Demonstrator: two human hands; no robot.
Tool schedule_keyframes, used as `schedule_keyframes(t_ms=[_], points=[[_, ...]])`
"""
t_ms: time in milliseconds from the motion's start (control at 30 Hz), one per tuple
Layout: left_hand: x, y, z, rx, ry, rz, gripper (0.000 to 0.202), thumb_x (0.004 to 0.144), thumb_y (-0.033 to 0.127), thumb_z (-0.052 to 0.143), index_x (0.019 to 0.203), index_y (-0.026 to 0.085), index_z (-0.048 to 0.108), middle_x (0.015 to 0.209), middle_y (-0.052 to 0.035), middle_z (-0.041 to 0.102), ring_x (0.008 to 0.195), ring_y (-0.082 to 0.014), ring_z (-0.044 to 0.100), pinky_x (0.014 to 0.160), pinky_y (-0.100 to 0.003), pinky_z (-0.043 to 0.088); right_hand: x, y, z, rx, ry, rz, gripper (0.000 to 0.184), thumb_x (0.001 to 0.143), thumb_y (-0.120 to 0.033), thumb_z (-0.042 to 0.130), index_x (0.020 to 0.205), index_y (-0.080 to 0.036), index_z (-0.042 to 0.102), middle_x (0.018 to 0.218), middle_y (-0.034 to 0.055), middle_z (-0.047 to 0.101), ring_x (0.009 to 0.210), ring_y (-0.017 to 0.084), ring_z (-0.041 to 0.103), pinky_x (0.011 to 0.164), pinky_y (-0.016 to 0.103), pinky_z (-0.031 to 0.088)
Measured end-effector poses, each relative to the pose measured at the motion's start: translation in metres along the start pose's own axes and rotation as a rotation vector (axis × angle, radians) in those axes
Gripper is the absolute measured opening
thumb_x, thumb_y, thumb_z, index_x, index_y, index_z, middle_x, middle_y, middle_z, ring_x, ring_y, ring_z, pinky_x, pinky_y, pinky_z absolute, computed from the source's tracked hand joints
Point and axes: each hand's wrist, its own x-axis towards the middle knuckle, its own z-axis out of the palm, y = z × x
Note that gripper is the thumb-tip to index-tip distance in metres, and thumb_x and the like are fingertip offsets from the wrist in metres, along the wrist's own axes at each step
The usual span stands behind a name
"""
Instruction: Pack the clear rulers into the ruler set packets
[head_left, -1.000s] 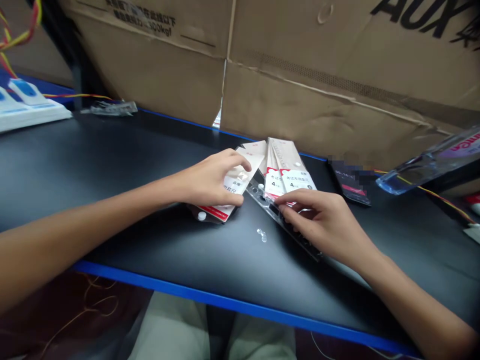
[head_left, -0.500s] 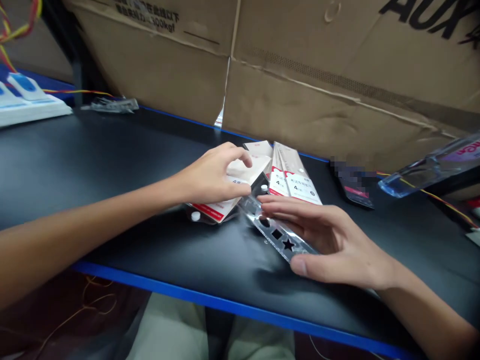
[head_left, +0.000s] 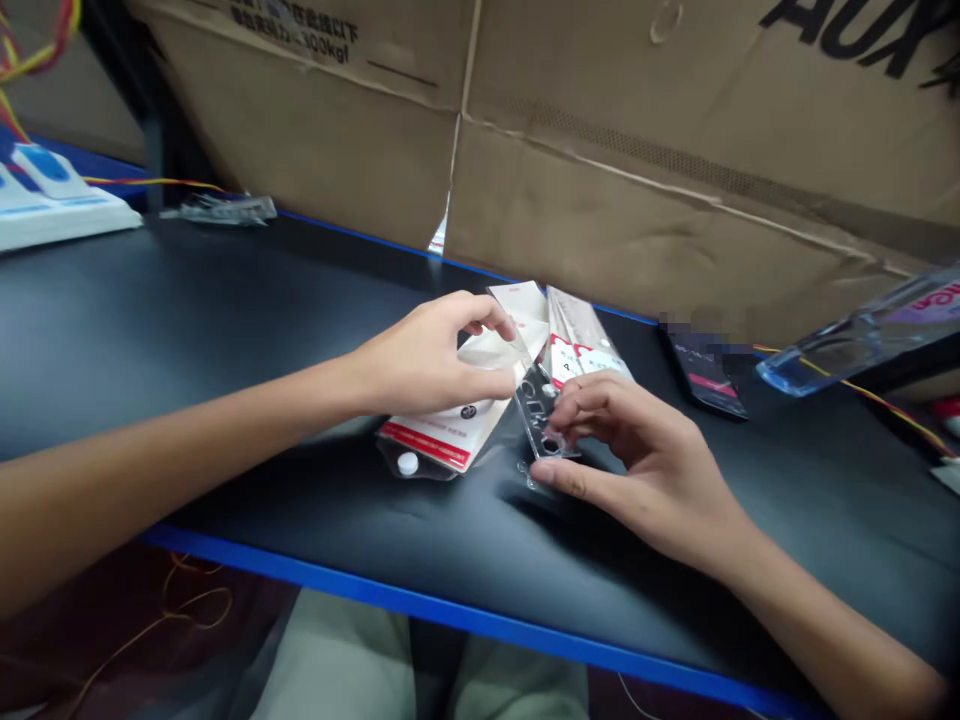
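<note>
L hand (head_left: 427,358) is half closed, fingers + thumb pinching the clear sleeve (head_left: 491,352) of a white/red pkg (head_left: 431,438), which lies on the table (head_left: 165,330) w/ a white peg (head_left: 408,463) at its near edge. R hand (head_left: 645,470) is curled, fingertips on a small stencil ruler (head_left: 541,415) w/ cut-out shapes, thumb just below it. Looks like a light pinch; can't tell how firm. Ruler sits tilted, right beside the sleeve.

Thin, slick stuff, so edge pinches like these seem best: cut-outs stay clear and the plastic is less likely to slip or crease.

Two more pkgs (head_left: 581,340) lie fanned just past the hands. Table is black w/ blue edge trim (head_left: 390,592). Behind it, big cardboard boxes (head_left: 675,170) w/ printed text. Far left: white power strip (head_left: 52,205) w/ blue switch, plus a crumpled plastic scrap (head_left: 221,209). Far right: phone (head_left: 705,375), screen blurred, and a clear plastic tray (head_left: 847,345). Near edge: pale trousers (head_left: 337,670).
</note>
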Motion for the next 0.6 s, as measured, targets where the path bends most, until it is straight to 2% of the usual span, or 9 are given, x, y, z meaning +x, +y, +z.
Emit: schedule_keyframes(t_ms=[167,367,467,600], points=[[-0.0038,0.0032,0.0053,-0.016,-0.009,0.039,0.041,0.073,0.038,0.072,0.111,0.023,0.069,0.126,-0.0045,0.067,0.117,-0.0264,0.062,0.100,-0.040,0.050,0.0003,-0.0049,0.0011,-0.060,-0.022,-0.033,0.027,0.080,-0.025,0.085,0.099,-0.025,0.066,0.099,0.0024,0.064,0.089,0.017,0.063,0.081,0.032,0.056],[-0.0033,0.0024,0.0056,-0.054,-0.006,0.013,0.039,0.074,0.038,0.073,0.111,0.024,0.069,0.125,-0.0041,0.068,0.116,-0.0266,0.063,0.100,-0.042,0.050,-0.0019,-0.0049,0.0022,-0.121,-0.012,-0.074,0.025,0.083,-0.031,0.083,0.105,-0.026,0.071,0.110,0.0055,0.070,0.091,0.020,0.067,0.080,0.034,0.058],[-0.0037,0.0024,0.0054,-0.065,-0.005,0.016,0.040,0.074,0.040,0.073,0.111,0.023,0.069,0.125,-0.0051,0.068,0.117,-0.0271,0.062,0.099,-0.042,0.051,-0.0014,-0.0049,0.0025,-0.172,-0.058,-0.102,0.028,0.089,-0.032,0.077,0.116,-0.028,0.073,0.121,0.0068,0.072,0.104,0.024,0.070,0.091,0.038,0.058],[-0.0045,0.0048,0.0052,-0.085,-0.004,0.003,0.041,0.072,0.040,0.076,0.110,0.023,0.070,0.125,-0.0055,0.069,0.115,-0.0274,0.063,0.098,-0.042,0.052,-0.0017,-0.0050,0.0038,-0.202,-0.201,-0.101,0.035,0.096,-0.028,0.068,0.130,-0.026,0.068,0.140,0.0083,0.066,0.127,0.026,0.063,0.107,0.039,0.051]])
